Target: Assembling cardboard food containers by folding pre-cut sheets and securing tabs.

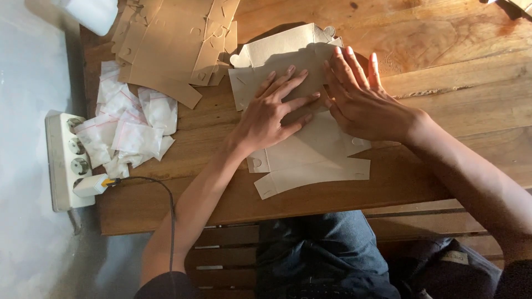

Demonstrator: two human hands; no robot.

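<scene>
Both hands lie flat with fingers spread, gripping nothing: the left hand [271, 113] and right hand [360, 99] press side by side on a flat cardboard box blank [310, 160] lying beneath them on the wooden worktop [443, 72].

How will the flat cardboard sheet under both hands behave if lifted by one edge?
The cardboard sheet looks thin and die-cut, so probably light. Its creases and flaps suggest it would bend or fold rather than stay stiff. Lying flat on smooth wood, it may slide when pushed.
</scene>
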